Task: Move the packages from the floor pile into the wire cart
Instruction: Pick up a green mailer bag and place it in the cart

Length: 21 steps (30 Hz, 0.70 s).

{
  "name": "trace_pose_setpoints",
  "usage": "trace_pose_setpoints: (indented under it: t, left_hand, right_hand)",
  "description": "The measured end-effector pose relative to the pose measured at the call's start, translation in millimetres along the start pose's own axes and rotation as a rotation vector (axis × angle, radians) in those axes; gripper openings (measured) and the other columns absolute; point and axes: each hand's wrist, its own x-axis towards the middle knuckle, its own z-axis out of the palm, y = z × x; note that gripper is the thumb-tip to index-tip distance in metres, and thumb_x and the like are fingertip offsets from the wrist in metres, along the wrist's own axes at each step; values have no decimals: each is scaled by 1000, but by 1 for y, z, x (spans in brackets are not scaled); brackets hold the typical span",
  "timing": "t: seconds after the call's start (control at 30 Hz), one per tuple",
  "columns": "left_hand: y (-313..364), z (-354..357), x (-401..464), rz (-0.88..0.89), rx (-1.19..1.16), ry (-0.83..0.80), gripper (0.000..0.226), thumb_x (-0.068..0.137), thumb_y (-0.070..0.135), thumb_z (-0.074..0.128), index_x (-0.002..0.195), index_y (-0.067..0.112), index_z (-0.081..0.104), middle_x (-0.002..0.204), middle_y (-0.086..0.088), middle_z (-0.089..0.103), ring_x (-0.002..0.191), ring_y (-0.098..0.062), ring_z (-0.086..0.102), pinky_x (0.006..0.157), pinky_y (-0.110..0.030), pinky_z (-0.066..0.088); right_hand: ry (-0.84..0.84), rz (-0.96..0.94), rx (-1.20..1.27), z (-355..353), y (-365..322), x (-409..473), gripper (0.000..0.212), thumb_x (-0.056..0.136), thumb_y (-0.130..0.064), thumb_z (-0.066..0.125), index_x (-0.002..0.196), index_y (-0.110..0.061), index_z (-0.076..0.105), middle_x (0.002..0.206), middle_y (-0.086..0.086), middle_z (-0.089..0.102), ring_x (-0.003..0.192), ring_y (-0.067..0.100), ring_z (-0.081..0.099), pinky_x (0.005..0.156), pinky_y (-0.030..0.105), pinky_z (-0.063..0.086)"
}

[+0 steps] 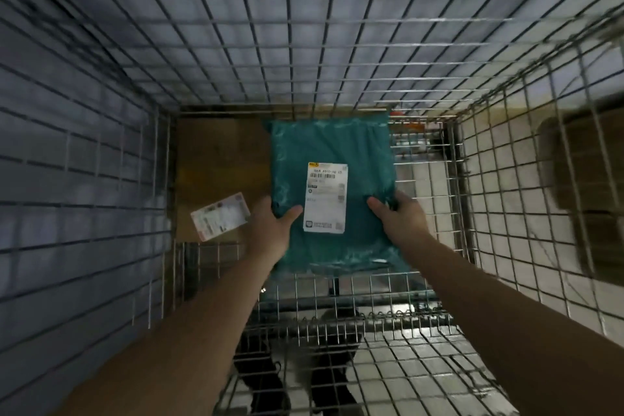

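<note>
I look straight down into the wire cart [489,179]. A teal plastic mailer [332,142] with a white shipping label lies flat inside, low near the cart's floor. My left hand [273,223] grips its left edge, thumb on top. My right hand [398,213] grips its right edge the same way. Both forearms reach down over the cart's near rim. A brown cardboard box [219,159] with a white label rests at the cart's bottom left, partly under the mailer.
Wire mesh walls [84,179] close in on all sides. Through the right wall a brown cardboard shape [584,186] shows outside on the white tiled floor. My dark shoes [337,378] appear below the near wall.
</note>
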Motion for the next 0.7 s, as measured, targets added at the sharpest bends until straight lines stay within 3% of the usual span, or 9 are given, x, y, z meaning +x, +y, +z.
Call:
trace_pose_setpoints:
  t: [0.1, 0.13, 0.3, 0.43, 0.53, 0.7]
  left_hand:
    - [-13, 14, 42, 27, 15, 53, 32, 95, 26, 76, 120, 10, 64, 118, -2, 70, 107, -25, 67, 91, -40, 56]
    - [-15, 16, 55, 41, 23, 70, 31, 94, 26, 78, 118, 11, 64, 119, -5, 71, 107, -26, 68, 92, -43, 57]
    - [-29, 28, 98, 94, 82, 81, 45, 89, 44, 78, 118, 13, 65, 119, -6, 74, 107, -28, 70, 93, -51, 58]
    - [-29, 32, 114, 120, 165, 80, 36, 101, 42, 66, 112, 7, 68, 107, -5, 72, 98, -29, 68, 84, -39, 54]
    - [-39, 34, 128, 110, 243, 81, 34, 107, 36, 57, 93, 7, 66, 91, -10, 67, 89, -35, 67, 71, -35, 44]
    - [-37, 31, 132, 49, 221, 94, 37, 102, 44, 63, 117, 11, 61, 113, -9, 72, 101, -30, 68, 92, -47, 57]
  right_hand:
    - [-1, -7, 40, 26, 12, 43, 46, 99, -29, 70, 143, -20, 60, 121, -5, 67, 98, 19, 62, 83, 22, 55]
    - [11, 0, 50, 33, 14, 56, 49, 99, -28, 70, 146, -18, 58, 119, -4, 65, 98, 18, 61, 83, 21, 53]
    - [28, 65, 140, 54, 30, 106, 51, 95, -34, 75, 142, -20, 62, 128, -3, 70, 113, 27, 68, 99, 44, 59]
    - [46, 49, 125, 59, 29, 124, 42, 98, -34, 72, 138, -23, 64, 119, -6, 69, 110, 25, 68, 90, 37, 60]
    - [47, 26, 122, 67, 32, 133, 45, 97, -30, 72, 140, -21, 63, 118, -5, 69, 110, 25, 68, 99, 44, 59]
    - [2, -54, -127, 64, 30, 136, 57, 94, -49, 71, 142, -21, 59, 121, 0, 70, 107, 26, 69, 97, 42, 59]
